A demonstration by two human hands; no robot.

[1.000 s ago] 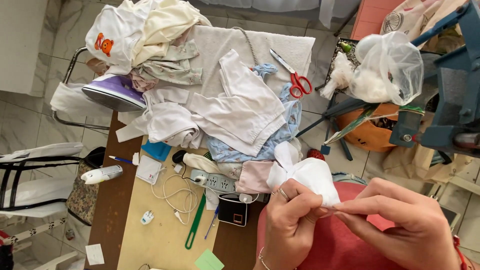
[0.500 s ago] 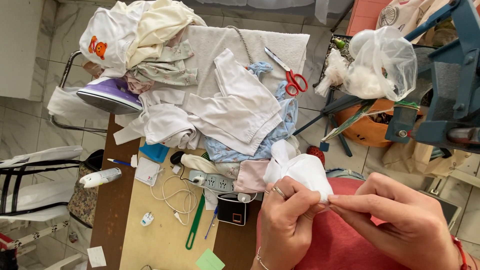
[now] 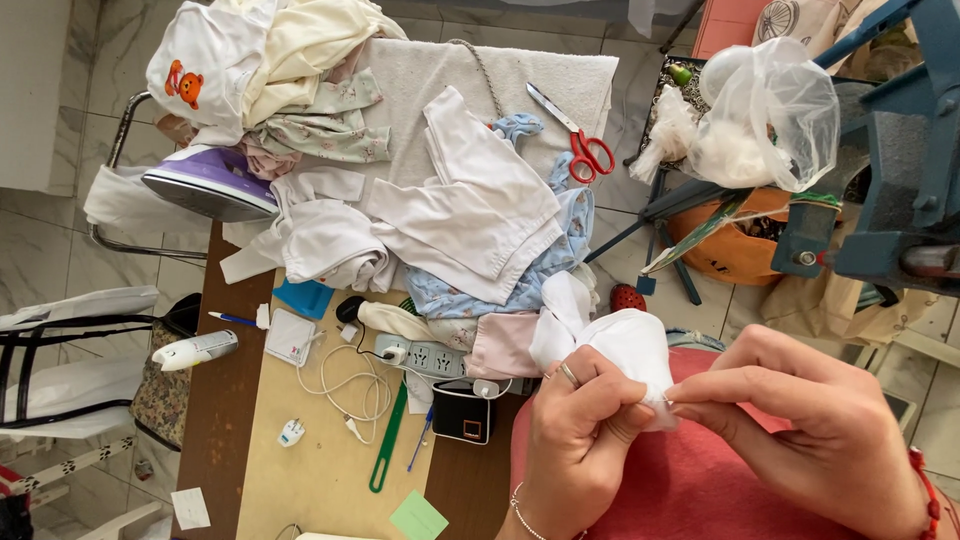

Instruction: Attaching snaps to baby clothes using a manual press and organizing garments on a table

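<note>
White cloth (image 3: 620, 345) pinched betw. left hand (image 3: 580, 440) & right hand (image 3: 800, 430) fingertips.

Pale marble floor (image 3: 40, 250) lay under a wooden table (image 3: 225, 400); a white chair (image 3: 60, 390) stood left, in daylight.

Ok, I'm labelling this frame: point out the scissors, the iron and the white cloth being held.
scissors (image 3: 590, 152): head view, on the red handles.
iron (image 3: 205, 183): head view, on its purple body.
white cloth (image 3: 628, 345): head view, on the bunched part above the fingers.
</note>
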